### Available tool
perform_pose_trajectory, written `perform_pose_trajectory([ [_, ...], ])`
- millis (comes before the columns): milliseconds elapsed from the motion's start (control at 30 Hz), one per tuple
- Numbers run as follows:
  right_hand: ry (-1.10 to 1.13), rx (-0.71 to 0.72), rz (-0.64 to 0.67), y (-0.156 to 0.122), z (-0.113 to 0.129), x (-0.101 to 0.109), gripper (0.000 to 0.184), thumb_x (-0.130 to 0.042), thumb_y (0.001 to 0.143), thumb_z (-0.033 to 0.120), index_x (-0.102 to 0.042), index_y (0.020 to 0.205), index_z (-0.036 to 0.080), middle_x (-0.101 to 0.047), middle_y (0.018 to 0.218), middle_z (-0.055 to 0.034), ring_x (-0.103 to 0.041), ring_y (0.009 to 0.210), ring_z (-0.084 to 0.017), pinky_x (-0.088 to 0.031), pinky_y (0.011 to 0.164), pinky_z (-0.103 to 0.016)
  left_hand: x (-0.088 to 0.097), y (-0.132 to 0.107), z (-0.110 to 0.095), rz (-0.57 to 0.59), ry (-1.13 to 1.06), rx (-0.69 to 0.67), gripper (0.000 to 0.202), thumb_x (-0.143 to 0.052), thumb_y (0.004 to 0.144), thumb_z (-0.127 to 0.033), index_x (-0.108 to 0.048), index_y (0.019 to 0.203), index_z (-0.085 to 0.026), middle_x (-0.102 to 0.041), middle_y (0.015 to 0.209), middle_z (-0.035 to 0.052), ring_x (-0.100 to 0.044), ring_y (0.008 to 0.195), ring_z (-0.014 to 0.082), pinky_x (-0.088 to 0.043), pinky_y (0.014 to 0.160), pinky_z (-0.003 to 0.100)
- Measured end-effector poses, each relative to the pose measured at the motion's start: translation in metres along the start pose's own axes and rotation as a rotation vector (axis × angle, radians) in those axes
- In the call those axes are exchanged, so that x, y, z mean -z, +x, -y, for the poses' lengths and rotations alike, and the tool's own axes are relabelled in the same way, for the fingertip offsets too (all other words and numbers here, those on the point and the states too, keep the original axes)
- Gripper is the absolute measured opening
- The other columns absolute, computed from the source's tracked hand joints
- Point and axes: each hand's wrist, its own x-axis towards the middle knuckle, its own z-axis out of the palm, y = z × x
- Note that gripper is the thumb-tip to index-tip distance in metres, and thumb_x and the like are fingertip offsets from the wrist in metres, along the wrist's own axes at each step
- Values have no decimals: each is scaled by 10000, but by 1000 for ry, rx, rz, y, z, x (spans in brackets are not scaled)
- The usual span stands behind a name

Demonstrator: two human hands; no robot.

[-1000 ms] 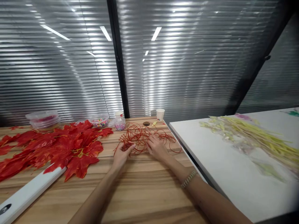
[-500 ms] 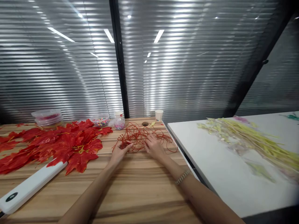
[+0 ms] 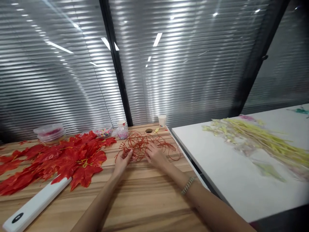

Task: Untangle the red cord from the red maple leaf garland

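A loose tangle of thin red cord lies on the wooden table, its loops spreading to the right. My left hand is at the tangle's left front edge, thumb and fingers closed on some of the red cord. At the front right of the tangle is my right hand, with its fingers bent into the loops and closed on cord; the fingertips are partly hidden. A bracelet circles my right wrist.
Red artificial maple leaves cover the table's left, over a white bar-shaped device. Behind stand lidded tubs, bead containers and a paper cup. Across a gap, a white table holds yellow stems.
The view has tilted and shifted slightly. My right hand has moved a little closer to my left, and both hands stay at the cord.
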Motion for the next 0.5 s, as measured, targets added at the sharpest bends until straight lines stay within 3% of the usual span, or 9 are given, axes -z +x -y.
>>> perform_pose_trajectory([
  [133,-18,-33,79,4,4,9,123,-458,833,162,-579,813,147,-568,905,-93,-464,974,-225,-433,814,-328,6,3,-9,-52,-21,-58,350,-728,585,-400,-578,764,-140,-593,620,-22,-545,539,86,-455,540,201],
  [267,-23,-262,233,7,5,19,206,-397,844,130,-595,900,133,-568,1011,-135,-427,1082,-254,-437,825,-346,11,6,-5,-82,-8,-86,369,-716,586,-429,-549,741,-138,-573,603,-23,-535,519,90,-456,525,213],
  [367,-5,-339,291,8,13,27,213,-413,810,88,-608,896,86,-555,1057,-204,-445,1081,-294,-441,810,-381,12,7,3,-75,25,-81,385,-701,586,-460,-527,710,-139,-561,573,-21,-542,505,103,-453,508,223],
  [500,65,-303,407,11,37,67,198,-526,761,120,-613,932,70,-619,934,-167,-570,915,-250,-460,786,-326,11,8,8,-47,36,-87,367,-670,626,-464,-521,694,-136,-566,584,-12,-541,513,98,-445,512,213],
])
